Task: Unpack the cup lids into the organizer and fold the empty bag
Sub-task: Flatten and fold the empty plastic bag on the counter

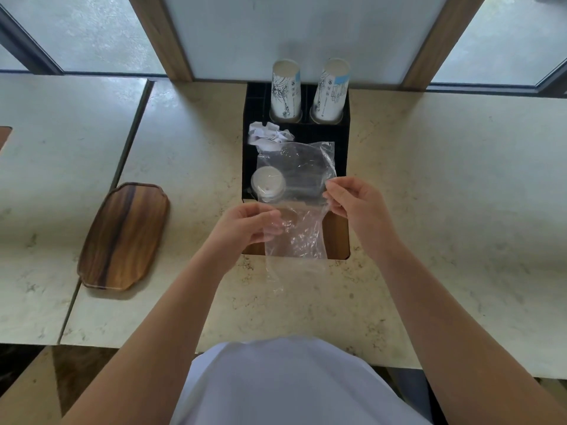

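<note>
We see both hands up over the counter [429, 179], holding a clear plastic bag [296, 237] between them. Left hand [245, 225] pinches the bag's left edge w/ thumb and fingers; right hand [352, 199] pinches the right edge a bit higher and farther back. Bag is crinkled and see-through, stretched between the two grips, w/ its near end hanging down toward the person and its far end draped over the front of the black organizer [340, 148]. Can't tell if anything is left inside the bag.

A stack of white cup lids [267, 182] sits in the organizer's front-left compartment, just beside the bag's left edge and partly behind the plastic. Behind the lids, a crumpled white bundle [268, 134], prob. paper or napkins, fills the next slot. At the back, two stacks of printed paper cups [286, 90] stand side by side, rims down.

Organizer sits against the window wall, approx. centered. A wooden tray [122, 237] lies well apart to the left, across the seam between two counter slabs. A wood-lined cutout shows in the counter under the bag.
</note>
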A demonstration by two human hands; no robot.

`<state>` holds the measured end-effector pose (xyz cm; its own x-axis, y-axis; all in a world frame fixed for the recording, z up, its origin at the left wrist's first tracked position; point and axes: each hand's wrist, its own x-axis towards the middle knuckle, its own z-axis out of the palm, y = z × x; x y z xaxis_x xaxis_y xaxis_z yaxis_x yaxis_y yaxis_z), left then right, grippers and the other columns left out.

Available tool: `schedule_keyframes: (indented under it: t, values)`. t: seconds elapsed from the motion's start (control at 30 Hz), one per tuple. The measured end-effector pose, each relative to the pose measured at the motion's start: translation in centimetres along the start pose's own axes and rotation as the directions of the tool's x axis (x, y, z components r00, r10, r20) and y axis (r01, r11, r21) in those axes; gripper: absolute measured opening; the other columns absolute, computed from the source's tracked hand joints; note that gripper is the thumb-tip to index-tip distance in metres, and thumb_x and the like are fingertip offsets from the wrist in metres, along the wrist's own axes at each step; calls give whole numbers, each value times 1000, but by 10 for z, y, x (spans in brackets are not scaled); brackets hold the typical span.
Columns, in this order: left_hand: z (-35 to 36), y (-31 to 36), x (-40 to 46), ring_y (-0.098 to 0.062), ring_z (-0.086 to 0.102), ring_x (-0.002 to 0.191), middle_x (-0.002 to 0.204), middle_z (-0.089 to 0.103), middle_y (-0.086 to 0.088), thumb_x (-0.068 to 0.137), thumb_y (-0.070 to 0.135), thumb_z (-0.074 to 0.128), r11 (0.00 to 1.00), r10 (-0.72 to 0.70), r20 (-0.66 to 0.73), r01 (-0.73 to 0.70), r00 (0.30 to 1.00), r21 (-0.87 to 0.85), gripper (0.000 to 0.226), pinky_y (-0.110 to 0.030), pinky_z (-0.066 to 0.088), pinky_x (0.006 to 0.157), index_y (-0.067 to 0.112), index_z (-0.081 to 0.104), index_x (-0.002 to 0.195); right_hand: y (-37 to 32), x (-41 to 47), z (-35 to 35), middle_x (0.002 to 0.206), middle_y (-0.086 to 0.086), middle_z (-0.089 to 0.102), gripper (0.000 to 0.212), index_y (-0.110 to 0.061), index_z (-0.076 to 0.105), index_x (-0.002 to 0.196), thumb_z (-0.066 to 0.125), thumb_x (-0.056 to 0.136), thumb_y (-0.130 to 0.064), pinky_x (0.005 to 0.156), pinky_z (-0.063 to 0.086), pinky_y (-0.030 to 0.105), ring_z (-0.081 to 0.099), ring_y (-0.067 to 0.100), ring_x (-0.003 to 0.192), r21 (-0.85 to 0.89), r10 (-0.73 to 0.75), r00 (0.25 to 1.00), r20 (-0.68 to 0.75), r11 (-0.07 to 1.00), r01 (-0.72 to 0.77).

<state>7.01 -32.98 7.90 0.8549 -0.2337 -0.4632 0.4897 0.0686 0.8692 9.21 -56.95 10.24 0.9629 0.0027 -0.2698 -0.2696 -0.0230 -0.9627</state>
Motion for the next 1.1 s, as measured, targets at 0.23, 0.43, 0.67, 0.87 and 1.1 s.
schedule_keyframes:
  t: [0.23, 0.43, 0.67, 0.87, 1.1]
  values:
    - [1, -13, -3, -24, 74, 89, 99, 77, -15, 86, 27, 77, 993, -1, -35, -3, 999, -122, 11, -31, 60, 78, 17, 80, 91, 38, -24, 13, 86, 4, 67, 22, -10, 69, 99, 66, 96, -33, 82, 58, 28, 65, 18, 81, -99, 215, 955, 205, 975, -199]
    - [-5, -24, -1, -18, 70, 74, 88, 76, -11, 94, 20, 69, 987, 14, -102, -30, 995, -160, 12, -36, 55, 82, 14, 79, 88, 47, -28, 12, 81, 4, 71, 9, -15, 76, 90, 70, 94, -20, 87, 57, 30, 66, 15, 79, 12, 154, 973, 174, 987, -159]
    - [-7, -33, -8, -24, 74, 85, 106, 76, -17, 79, 37, 85, 992, -54, -7, 53, 999, -117, 42, -29, 60, 72, 11, 71, 109, 50, -24, 1, 100, 12, 78, 17, -7, 71, 110, 67, 94, -3, 82, 59, 25, 75, 19, 93, 164, 137, 982, 126, 974, -157]
    - [-6, -73, -15, -24, 76, 84, 95, 78, -16, 94, 16, 70, 980, -168, -99, 156, 981, -119, 6, -28, 56, 69, 12, 74, 91, 74, -32, 3, 101, -1, 78, 34, -21, 71, 112, 72, 88, -45, 78, 59, 24, 74, 13, 91, -127, 327, 929, 173, 943, -308]
    - [-8, -94, -15, -27, 75, 86, 101, 78, -12, 84, 26, 82, 951, -298, -128, 282, 946, -129, 34, -35, 59, 69, 7, 66, 107, 122, -51, 11, 76, 3, 74, 12, -19, 77, 77, 79, 87, -23, 70, 55, 27, 63, 10, 65, -120, 443, 887, 130, 895, -429]
